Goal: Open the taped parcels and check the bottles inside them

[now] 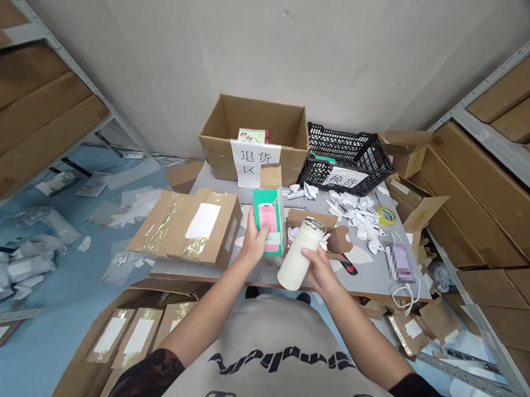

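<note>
My left hand grips a green product box with a pink picture on its front; its cardboard top flap stands up. In my right hand is a cream-white insulated bottle with a metallic rim at its top, held tilted over the table's front edge. Behind the bottle lies an opened cardboard box with crumpled paper by it. A red and black box cutter rests on the table just right of my right hand.
A labelled carton and a black crate stand at the back. Left is a taped parcel. Paper scraps, a tape roll and a phone lie right. Shelves flank the table; an open carton sits below left.
</note>
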Available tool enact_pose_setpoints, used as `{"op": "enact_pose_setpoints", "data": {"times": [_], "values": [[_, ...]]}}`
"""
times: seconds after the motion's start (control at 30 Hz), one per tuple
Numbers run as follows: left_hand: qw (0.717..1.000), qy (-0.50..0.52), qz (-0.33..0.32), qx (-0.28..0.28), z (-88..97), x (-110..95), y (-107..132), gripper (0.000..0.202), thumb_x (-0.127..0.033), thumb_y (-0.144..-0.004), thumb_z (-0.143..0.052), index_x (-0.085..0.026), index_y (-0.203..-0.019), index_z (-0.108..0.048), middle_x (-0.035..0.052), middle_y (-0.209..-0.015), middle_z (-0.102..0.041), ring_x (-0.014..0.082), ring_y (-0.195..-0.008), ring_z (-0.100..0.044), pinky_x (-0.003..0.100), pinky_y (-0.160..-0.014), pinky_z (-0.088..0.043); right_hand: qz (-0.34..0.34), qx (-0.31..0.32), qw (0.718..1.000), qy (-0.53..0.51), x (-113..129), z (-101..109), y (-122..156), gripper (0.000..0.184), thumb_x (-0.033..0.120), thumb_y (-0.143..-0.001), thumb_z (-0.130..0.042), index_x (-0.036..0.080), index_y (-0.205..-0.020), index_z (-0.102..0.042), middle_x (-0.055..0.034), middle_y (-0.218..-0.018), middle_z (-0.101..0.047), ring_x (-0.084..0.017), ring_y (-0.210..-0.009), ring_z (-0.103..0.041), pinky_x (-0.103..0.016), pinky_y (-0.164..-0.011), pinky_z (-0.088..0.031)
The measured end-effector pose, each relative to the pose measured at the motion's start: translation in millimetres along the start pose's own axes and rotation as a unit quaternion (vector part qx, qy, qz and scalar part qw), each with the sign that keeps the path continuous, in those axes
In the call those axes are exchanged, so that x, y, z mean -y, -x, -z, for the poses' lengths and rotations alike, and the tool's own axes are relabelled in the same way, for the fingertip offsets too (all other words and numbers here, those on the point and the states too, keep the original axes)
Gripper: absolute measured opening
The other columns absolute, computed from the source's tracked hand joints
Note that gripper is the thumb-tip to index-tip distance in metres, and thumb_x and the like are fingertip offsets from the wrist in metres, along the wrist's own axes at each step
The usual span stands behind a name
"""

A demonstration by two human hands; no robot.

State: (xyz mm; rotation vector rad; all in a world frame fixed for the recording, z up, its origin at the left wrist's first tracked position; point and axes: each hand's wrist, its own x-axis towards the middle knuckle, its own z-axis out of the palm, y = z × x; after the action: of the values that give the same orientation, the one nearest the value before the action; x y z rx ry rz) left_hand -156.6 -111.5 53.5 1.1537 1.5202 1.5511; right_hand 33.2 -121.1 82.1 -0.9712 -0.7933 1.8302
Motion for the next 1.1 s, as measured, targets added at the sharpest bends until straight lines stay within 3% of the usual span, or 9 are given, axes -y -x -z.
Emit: {"op": "enact_pose_setpoints", "data": {"times": [0.1, 0.2, 0.33, 0.47, 0.67, 0.8, 0.97, 1.1], "values": [[0.998, 0.059, -0.024, 0.021, -5.0, -7.0, 15.2, 0.077, -0.034, -0.084, -0.062, -0.028, -0.150, -0.021, 0.0103, -0.145, -0.042, 0.0257, -0.130, -0.047, 0.042, -0.108, -0.040, 0.005, 0.002, 1.000, -0.009, -0.4, -0.5, -3.3, 0.044, 0.033, -0.066, -0.080, 0.022, -0.106, -0.063, -0.0044, -0.099, -0.073, -0.023, -0.087, -0.067, -0.036, -0.077, -0.055], [0.992, 0.083, -0.034, 0.089, -1.5, -11.9, 23.9, 0.092, -0.035, -0.074, -0.075, -0.025, -0.149, -0.022, 0.0132, -0.141, -0.044, 0.0263, -0.121, -0.054, 0.040, -0.100, -0.048, 0.014, -0.003, 1.000, -0.002, 1.9, 8.7, -5.4, 0.043, 0.032, -0.066, -0.081, 0.023, -0.105, -0.063, -0.0028, -0.098, -0.072, -0.021, -0.083, -0.066, -0.034, -0.074, -0.055], [0.990, 0.012, -0.050, 0.135, 9.0, -24.0, 28.3, 0.076, -0.032, -0.069, -0.081, -0.020, -0.135, -0.044, 0.0118, -0.129, -0.053, 0.0280, -0.121, -0.055, 0.043, -0.103, -0.046, 0.000, 0.035, 0.998, 0.051, 13.1, 31.6, -4.2, 0.044, 0.032, -0.064, -0.082, 0.022, -0.104, -0.065, -0.0055, -0.102, -0.073, -0.024, -0.088, -0.067, -0.037, -0.078, -0.054], [0.991, -0.032, -0.056, 0.118, 9.1, -28.8, 33.5, 0.078, -0.030, -0.069, -0.081, -0.021, -0.136, -0.042, 0.0132, -0.133, -0.053, 0.0295, -0.124, -0.053, 0.046, -0.105, -0.043, 0.012, 0.056, 0.996, 0.072, 48.8, 43.9, 6.9, 0.047, 0.032, -0.062, -0.083, 0.021, -0.105, -0.067, -0.0095, -0.105, -0.073, -0.031, -0.101, -0.067, -0.046, -0.089, -0.053], [0.988, -0.062, -0.010, 0.138, -8.7, -28.1, 46.1, 0.075, -0.032, -0.071, -0.080, -0.023, -0.134, -0.043, 0.0110, -0.130, -0.058, 0.0285, -0.118, -0.058, 0.045, -0.101, -0.046, 0.086, 0.114, 0.990, 0.020, 111.4, 26.9, 25.4, 0.050, 0.038, -0.067, -0.080, 0.023, -0.111, -0.064, -0.0107, -0.110, -0.072, -0.035, -0.113, -0.063, -0.055, -0.098, -0.048], [0.984, -0.082, -0.010, 0.160, -15.6, -39.2, 52.9, 0.073, -0.034, -0.070, -0.080, -0.022, -0.133, -0.045, 0.0108, -0.130, -0.059, 0.0286, -0.117, -0.058, 0.043, -0.098, -0.048, 0.105, 0.118, 0.987, 0.012, 119.0, 14.4, 22.3, 0.045, 0.035, -0.071, -0.079, 0.021, -0.111, -0.065, -0.0100, -0.110, -0.072, -0.034, -0.115, -0.062, -0.054, -0.102, -0.046], [0.980, -0.136, -0.040, 0.142, -8.9, -55.7, 58.3, 0.073, -0.030, -0.068, -0.080, -0.021, -0.132, -0.046, 0.0094, -0.127, -0.060, 0.0281, -0.116, -0.058, 0.044, -0.100, -0.046, 0.165, 0.107, 0.980, -0.015, 124.9, 2.9, 9.6, 0.047, 0.038, -0.074, -0.077, 0.022, -0.117, -0.062, -0.0085, -0.111, -0.073, -0.031, -0.117, -0.062, -0.053, -0.105, -0.045], [0.971, -0.138, -0.058, 0.187, -3.6, -66.4, 64.4, 0.071, -0.028, -0.068, -0.079, -0.022, -0.131, -0.048, 0.0095, -0.125, -0.060, 0.0282, -0.115, -0.058, 0.045, -0.098, -0.047, 0.229, 0.093, 0.969, -0.002, 135.3, -13.0, 0.2, 0.051, 0.035, -0.071, -0.080, 0.026, -0.117, -0.061, -0.0053, -0.111, -0.073, -0.028, -0.115, -0.063, -0.050, -0.106, -0.045]]}}
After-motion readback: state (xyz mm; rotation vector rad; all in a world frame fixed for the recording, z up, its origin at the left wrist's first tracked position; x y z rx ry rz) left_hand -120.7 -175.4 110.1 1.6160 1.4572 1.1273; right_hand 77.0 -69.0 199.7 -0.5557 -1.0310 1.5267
